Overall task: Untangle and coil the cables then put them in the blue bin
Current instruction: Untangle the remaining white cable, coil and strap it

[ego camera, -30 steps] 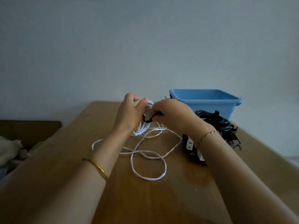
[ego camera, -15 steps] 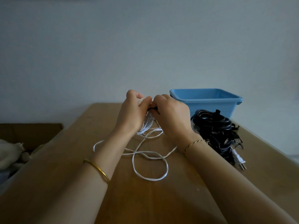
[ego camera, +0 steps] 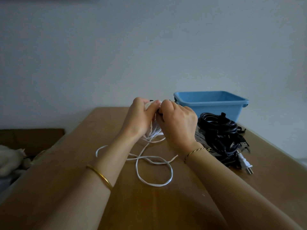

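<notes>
A coiled bundle of white cable (ego camera: 153,130) is held upright above the wooden table (ego camera: 74,163). My left hand (ego camera: 137,120) grips the bundle from the left. Pressed against it from the right, my right hand (ego camera: 177,125) pinches a small black tie at the bundle's top. The cable's loose end trails down in loops (ego camera: 154,170) on the table. A pile of black cables (ego camera: 219,133) lies to the right, with a white plug (ego camera: 244,163) sticking out. Behind the pile stands the blue bin (ego camera: 211,103); its inside is hidden.
A brown cardboard box (ego camera: 31,138) and some pale cloth (ego camera: 10,158) sit beyond the table's left edge. A plain wall rises behind the table. The table's right edge runs close past the black cable pile.
My right hand has moved up and left against the bundle, uncovering the black cable pile and white plug. Both hands have risen slightly with the coil.
</notes>
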A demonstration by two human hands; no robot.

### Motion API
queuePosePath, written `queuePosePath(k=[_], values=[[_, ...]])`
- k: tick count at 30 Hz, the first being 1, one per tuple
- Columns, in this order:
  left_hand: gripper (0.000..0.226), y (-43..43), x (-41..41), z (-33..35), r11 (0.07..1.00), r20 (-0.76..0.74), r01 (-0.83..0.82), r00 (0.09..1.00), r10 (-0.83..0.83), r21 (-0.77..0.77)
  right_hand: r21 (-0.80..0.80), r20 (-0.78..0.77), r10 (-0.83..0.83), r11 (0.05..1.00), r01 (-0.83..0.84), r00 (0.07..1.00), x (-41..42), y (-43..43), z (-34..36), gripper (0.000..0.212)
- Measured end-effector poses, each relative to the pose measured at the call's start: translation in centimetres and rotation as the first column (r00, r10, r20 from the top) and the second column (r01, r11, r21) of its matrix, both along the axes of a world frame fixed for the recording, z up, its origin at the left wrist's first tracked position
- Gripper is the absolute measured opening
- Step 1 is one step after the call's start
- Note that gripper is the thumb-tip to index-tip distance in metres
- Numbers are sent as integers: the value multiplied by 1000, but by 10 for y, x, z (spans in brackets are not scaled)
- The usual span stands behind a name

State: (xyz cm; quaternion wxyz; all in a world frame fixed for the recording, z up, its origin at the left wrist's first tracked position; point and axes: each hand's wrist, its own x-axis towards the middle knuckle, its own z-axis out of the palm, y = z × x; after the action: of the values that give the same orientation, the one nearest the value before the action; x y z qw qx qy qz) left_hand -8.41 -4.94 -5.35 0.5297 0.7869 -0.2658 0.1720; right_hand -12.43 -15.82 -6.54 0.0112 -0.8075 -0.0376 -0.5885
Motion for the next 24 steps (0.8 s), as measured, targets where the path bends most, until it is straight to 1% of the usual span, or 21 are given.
queuePosePath(k=[3, 5, 6, 7, 8, 9, 11, 16, 18, 20, 21, 22, 24], values=[[35, 1, 2, 0, 1000, 19, 7, 1000, -7, -12, 43, -42, 31, 999, -29, 999, 1, -1, 3, 29], [30, 2, 1, -1, 999, 6, -19, 1000, 19, -29, 75, -76, 71, 995, -65, 995, -1, -2, 8, 22], [27, 2, 1, -1, 999, -1, -31, 1000, 31, -40, 85, -140, 98, 993, -87, 985, -3, -3, 12, 18], [24, 3, 0, -1, 998, 2, -37, 999, 38, -54, 114, -244, 130, 988, -104, 961, -5, -4, 17, 15], [21, 4, -1, -1, 997, 8, -39, 999, 40, -68, 153, -345, 165, 981, -119, 924, -7, -6, 22, 17], [18, 5, -2, 0, 996, 12, -37, 999, 38, -84, 166, -389, 192, 977, -137, 901, -9, -8, 26, 19], [16, 6, -4, 2, 994, 16, -19, 1000, 20, -108, 190, -410, 236, 967, -171, 881, -12, -12, 33, 21], [13, 5, -8, 3, 995, 39, 30, 999, -27, -93, 219, -465, 284, 955, -201, 838, -16, -12, 40, 22], [11, 5, -8, 4, 996, 58, 35, 998, -30, -87, 194, -480, 222, 970, -144, 849, -18, -13, 42, 24], [7, 5, -9, 5, 994, 71, 41, 997, -34, -98, 102, -487, 63, 995, -15, 871, -18, -15, 44, 30], [5, 5, -10, 5, 994, 72, 45, 997, -38, -102, 78, -487, 21, 997, 19, 873, -19, -16, 46, 32], [5, 5, -10, 5, 993, 71, 51, 997, -44, -102, 81, -483, 30, 997, 10, 875, -19, -17, 47, 32], [6, 5, -10, 5, 992, 65, 68, 996, -62, -101, 110, -461, 150, 988, -111, 875, -18, -20, 46, 26]])
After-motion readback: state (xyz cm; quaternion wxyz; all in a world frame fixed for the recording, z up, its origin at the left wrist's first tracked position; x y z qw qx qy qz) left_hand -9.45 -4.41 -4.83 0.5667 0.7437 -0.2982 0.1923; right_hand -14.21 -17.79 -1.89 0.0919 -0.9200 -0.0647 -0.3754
